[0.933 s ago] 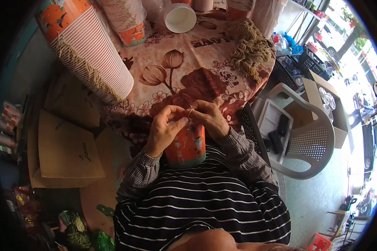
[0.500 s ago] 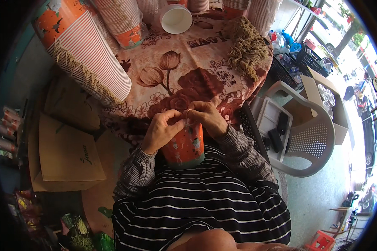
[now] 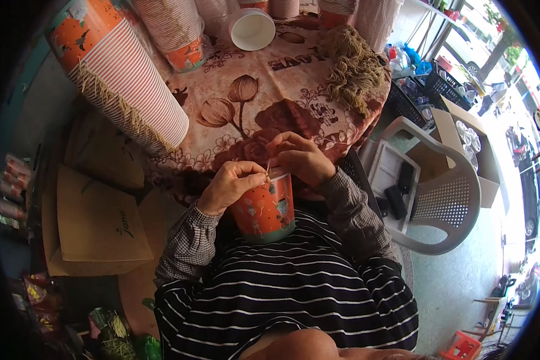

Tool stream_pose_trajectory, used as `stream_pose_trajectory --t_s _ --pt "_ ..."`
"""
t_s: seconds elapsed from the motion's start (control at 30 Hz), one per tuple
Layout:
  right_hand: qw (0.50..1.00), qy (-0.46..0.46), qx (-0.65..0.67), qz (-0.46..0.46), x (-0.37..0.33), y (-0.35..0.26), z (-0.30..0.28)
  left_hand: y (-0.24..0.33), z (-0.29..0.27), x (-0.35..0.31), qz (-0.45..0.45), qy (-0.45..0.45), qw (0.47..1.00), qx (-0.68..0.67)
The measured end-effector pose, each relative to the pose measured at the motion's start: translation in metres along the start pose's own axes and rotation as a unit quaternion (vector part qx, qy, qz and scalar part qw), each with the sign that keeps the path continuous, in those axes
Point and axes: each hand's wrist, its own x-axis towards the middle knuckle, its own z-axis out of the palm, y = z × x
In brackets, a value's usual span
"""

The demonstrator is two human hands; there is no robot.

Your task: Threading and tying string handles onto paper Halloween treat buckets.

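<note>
Cord-working seems in hand — the left hand (image 3: 231, 185) pinches a thin cord (image 3: 269, 166) at the orange cup (image 3: 259, 210) against the striped shirt (image 3: 282, 282), the right hand (image 3: 306, 159) has an unclear grip — the next move calling for steady tension.

Strong daylight pours in from the right, where the street (image 3: 513, 144) burns out to white glare and detail washes away. A pale sheen lies on the floor (image 3: 456, 282). The floral tablecloth (image 3: 222, 90) gets softer, moderate light, while the cardboard box (image 3: 99, 219) at left sits in dimness. Fisheye distortion bends outlines toward a black rim; small items at the far left look indistinct.
</note>
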Motion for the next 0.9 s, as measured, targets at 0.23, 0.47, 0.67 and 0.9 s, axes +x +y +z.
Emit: stream_pose_trajectory --t_s 0.23,0.47,0.67,0.9 --pt "0.969 -0.041 -0.147 -0.193 -0.01 0.034 -0.013 -0.004 -0.004 0.002 -0.026 -0.004 0.999 -0.042" --pt "0.962 -0.029 -0.178 -0.203 -0.012 0.032 -0.002 -0.002 -0.002 0.005 -0.046 0.012 0.998 -0.04" --pt "0.968 -0.042 -0.163 -0.184 -0.012 0.032 0.002 0.0 0.0 0.005 -0.041 0.008 0.998 -0.037" --pt "0.973 0.059 -0.111 -0.192 -0.012 0.029 0.003 0.001 -0.003 -0.001 -0.007 0.008 1.0 0.011"
